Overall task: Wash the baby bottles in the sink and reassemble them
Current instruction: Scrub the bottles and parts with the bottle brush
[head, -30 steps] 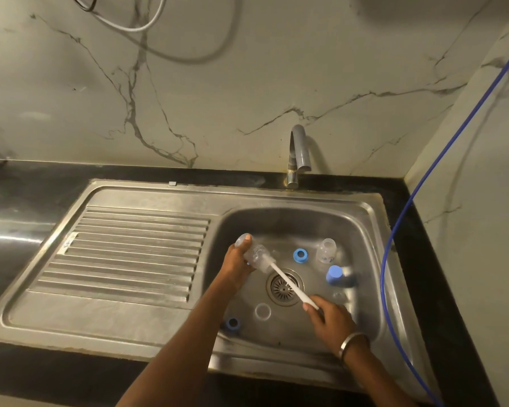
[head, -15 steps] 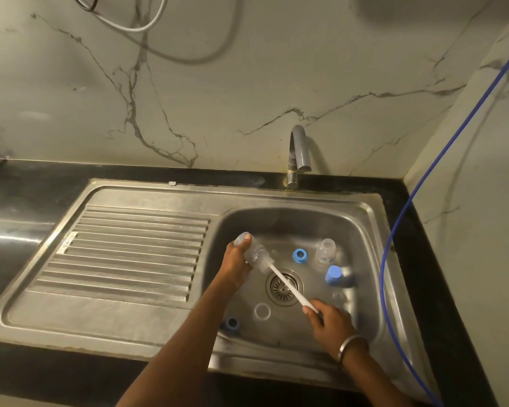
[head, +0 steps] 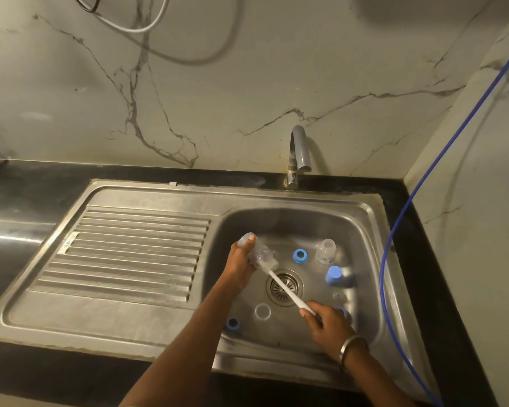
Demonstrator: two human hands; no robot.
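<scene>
1. The left hand [head: 241, 261] grips a clear bottle [head: 257, 254] over the left part of the sink [head: 365, 227], fingers curled round it, the bottle tilted with its mouth down and to the right.
2. The right hand [head: 325, 323] pinches the lower end of a white brush [head: 285, 287]; its handle slants up and left over the drain [head: 285, 287] and into the bottle's mouth.
3. A bangle [head: 350, 346] sits on the right wrist.
4. On the basin floor lie loose parts: a blue ring [head: 300, 255] behind the drain, a clear dome cap [head: 326, 251] just right of it, and a blue-topped bottle [head: 337, 277] on its side nearer the right wall.
5. A clear ring [head: 262, 311] lies in front of the drain, and another blue ring [head: 233, 324] sits beside the left forearm.
6. Something blue shows behind the right hand, perhaps another part; it is mostly hidden.
7. The tap [head: 299, 155] stands behind the basin, and a blue hose [head: 394, 230] hangs down the right wall.
</scene>
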